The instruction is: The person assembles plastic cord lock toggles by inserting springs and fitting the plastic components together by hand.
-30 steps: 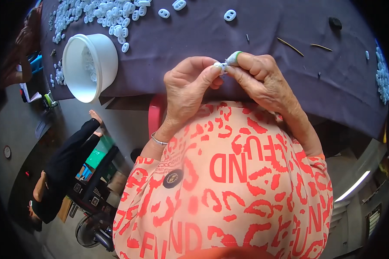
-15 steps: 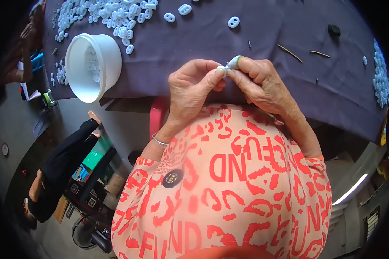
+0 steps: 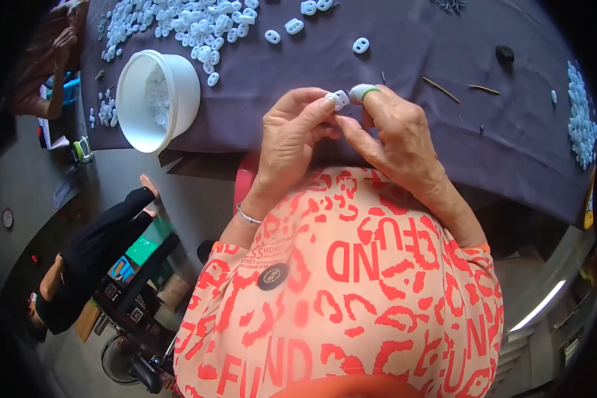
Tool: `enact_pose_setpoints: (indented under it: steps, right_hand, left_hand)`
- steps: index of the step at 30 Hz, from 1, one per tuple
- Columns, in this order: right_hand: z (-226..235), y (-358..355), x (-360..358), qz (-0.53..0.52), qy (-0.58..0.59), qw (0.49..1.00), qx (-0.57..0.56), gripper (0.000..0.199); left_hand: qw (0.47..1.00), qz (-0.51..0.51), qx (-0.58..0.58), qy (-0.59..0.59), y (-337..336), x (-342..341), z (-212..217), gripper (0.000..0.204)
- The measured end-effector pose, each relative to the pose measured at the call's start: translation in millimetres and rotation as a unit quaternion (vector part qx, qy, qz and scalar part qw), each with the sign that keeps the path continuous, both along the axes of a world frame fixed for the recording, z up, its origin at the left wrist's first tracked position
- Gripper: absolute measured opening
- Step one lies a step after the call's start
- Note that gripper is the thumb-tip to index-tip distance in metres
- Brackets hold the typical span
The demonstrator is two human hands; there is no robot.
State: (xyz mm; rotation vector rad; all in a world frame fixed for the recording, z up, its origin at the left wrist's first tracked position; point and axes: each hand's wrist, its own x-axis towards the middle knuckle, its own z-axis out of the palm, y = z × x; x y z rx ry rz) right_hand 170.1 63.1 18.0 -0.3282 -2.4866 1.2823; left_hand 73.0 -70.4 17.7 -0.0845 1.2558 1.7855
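L hand (image 3: 288, 136) pinching white two-hole pc (image 3: 339, 99) betw thumb & fingers, held up over dark-clothed counter (image 3: 411, 56). R hand (image 3: 401, 129) right beside, thumb & white-wrapped finger (image 3: 363, 92) spread apart; can't tell from here if either touches pc. Left of hands: round white tub (image 3: 187, 93), open, pale pcs inside. Beyond tub, big spread of white pcs (image 3: 202, 26); one loose pc (image 3: 361, 46) ahead of hands. To right: thin brownish stick (image 3: 440, 89), dark lump (image 3: 505, 54), pile of small pale bits (image 3: 582, 123) nr far edge. Off left, person in black (image 3: 79, 278).
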Motion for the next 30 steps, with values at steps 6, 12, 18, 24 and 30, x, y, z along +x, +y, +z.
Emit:
enact_pose_setpoints:
  steps: [6,12,18,24,30]
  right_hand:
    - [-6.7,5.2,-1.2,-0.025,0.011,0.995,-0.093,0.012]
    - [-7.2,8.4,-0.2,-0.020,-0.062,0.965,-0.255,0.012]
    - [3.9,2.9,0.6,0.016,-0.042,0.999,-0.011,0.025]
    - [4.5,-2.6,-0.9,-0.008,-0.043,0.992,0.121,0.026]
    - [-2.2,-0.9,-0.6,0.015,-0.041,0.993,0.113,0.020]
  left_hand:
    - [1.000,-0.001,-0.020,-0.003,-1.2,1.7,1.6,0.012]
    - [0.999,-0.013,-0.033,0.000,-2.1,2.3,1.6,0.013]
    - [1.000,-0.010,-0.017,-0.016,-0.3,1.3,-0.6,0.013]
    - [0.998,-0.012,-0.027,-0.047,2.6,2.6,1.5,0.014]
    - [0.997,-0.035,-0.053,-0.044,2.2,2.5,3.6,0.016]
